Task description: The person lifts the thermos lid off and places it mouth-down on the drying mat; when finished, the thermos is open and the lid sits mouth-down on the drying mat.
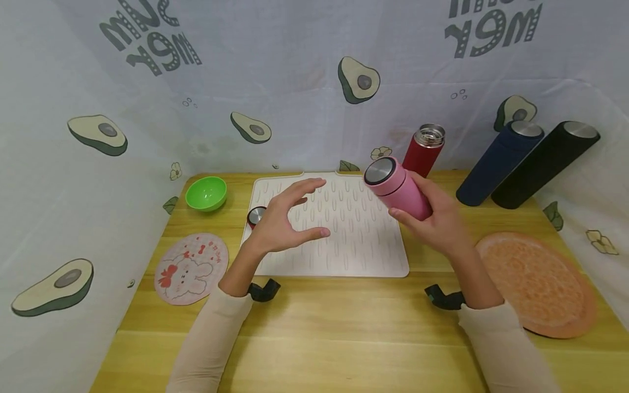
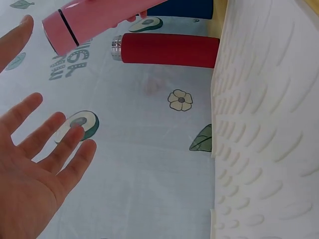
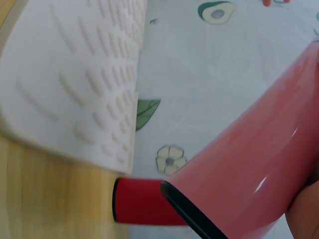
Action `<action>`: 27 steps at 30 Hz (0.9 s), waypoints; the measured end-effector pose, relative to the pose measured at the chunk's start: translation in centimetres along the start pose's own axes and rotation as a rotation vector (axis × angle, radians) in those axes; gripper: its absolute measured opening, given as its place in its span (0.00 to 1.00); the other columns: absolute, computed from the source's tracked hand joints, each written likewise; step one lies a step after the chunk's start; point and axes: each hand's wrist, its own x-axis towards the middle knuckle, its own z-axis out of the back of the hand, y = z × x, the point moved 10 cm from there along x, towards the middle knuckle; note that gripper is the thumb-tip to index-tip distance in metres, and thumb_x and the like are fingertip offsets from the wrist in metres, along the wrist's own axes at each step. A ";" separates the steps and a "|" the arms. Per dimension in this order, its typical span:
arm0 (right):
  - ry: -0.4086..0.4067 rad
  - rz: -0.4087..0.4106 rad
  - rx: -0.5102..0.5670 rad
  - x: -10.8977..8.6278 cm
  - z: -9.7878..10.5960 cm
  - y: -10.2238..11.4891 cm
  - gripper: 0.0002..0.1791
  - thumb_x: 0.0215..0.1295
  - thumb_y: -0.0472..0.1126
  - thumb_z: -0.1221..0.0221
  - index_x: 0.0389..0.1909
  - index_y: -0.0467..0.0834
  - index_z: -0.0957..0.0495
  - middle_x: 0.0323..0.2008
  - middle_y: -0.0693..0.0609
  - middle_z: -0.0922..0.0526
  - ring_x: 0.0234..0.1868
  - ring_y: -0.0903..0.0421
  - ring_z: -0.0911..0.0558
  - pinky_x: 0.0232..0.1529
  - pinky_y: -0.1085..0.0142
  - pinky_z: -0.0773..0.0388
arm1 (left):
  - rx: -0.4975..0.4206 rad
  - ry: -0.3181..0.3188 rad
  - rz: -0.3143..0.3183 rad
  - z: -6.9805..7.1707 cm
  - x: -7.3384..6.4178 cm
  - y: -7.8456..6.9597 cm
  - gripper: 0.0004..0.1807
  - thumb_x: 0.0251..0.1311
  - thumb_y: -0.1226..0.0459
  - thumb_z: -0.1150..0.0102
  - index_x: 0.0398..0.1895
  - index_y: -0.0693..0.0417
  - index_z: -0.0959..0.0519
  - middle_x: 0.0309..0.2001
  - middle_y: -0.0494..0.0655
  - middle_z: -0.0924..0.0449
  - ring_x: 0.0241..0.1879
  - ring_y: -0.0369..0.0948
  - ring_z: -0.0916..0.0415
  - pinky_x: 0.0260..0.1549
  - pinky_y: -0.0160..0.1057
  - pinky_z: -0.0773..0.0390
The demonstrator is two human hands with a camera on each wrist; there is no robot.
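My right hand (image 1: 437,218) grips a pink thermos (image 1: 404,191) above the right part of the white ridged mat (image 1: 354,234). Its black-rimmed steel lid is on, and it tilts up to the left. To its left my left hand (image 1: 282,221) hovers over the mat, fingers spread apart from the thumb, touching nothing. Behind the pink thermos stands a red thermos (image 1: 423,150) without a lid, its steel mouth bare. A red lid with a steel top (image 1: 255,216) sits on the mat's left side, partly hidden by my left hand.
Blue (image 1: 498,164) and black (image 1: 545,164) thermoses stand at the back right. A round orange-brown mat (image 1: 535,284) lies in front of them. At the left are a green bowl (image 1: 206,194) and a pink rabbit mat (image 1: 191,268). A patterned cloth (image 1: 295,82) hangs behind the table.
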 end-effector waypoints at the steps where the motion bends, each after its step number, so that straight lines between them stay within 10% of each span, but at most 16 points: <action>1: 0.011 0.029 -0.006 0.0 -0.4 0.6 0.45 0.58 0.42 0.26 0.76 0.55 0.34 0.65 0.44 0.24 0.60 0.43 0.25 0.49 0.43 0.21 | -0.005 0.000 -0.010 0.0 0.0 -0.4 0.48 0.50 0.55 0.19 0.76 0.36 0.32 0.75 0.32 0.33 0.70 0.38 0.32 0.68 0.50 0.25; 27: 0.344 0.290 -0.011 -0.5 -5.2 7.6 0.43 0.52 0.50 0.22 0.71 0.52 0.26 0.56 0.53 0.16 0.47 0.57 0.20 0.40 0.61 0.15 | -0.072 0.089 -0.212 -0.5 -0.2 -4.8 0.38 0.59 0.62 0.25 0.73 0.48 0.28 0.74 0.43 0.32 0.71 0.40 0.30 0.62 0.42 0.20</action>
